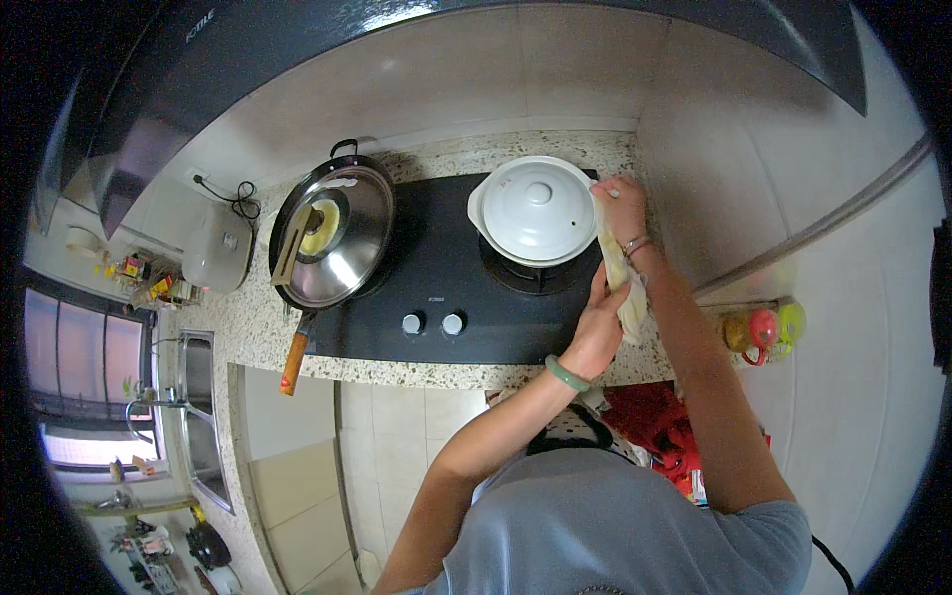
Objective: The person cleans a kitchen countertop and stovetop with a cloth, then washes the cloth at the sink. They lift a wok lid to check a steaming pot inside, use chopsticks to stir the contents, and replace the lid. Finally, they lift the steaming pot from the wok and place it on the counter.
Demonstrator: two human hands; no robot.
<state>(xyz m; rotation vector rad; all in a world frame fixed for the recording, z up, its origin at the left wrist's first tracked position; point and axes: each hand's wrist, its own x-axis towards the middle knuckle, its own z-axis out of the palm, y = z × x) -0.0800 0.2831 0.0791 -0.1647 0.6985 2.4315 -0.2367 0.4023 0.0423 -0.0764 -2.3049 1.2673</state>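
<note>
Standing at the black hob [412, 283] set into the counter [233, 297], the person [605, 526] has a lidded wok [355, 238] farthest left, its wooden handle [295, 362] pointing back toward the body. Next, over the right burner [540, 280], sits the white pot [540, 218], round and glossy, its knobbed lid on and a lug [476, 206] jutting from its left side. The left hand [601, 317] follows, fingers closed on the lower part of a cloth [618, 266]. Pale yellow and white, crumpled, the cloth stretches front to back along the pot's right side. The right hand [622, 210] grips its far end; the pot lies just to this hand's left, nearer than to the left hand, though whether it touches the pot through the cloth cannot be told
</note>
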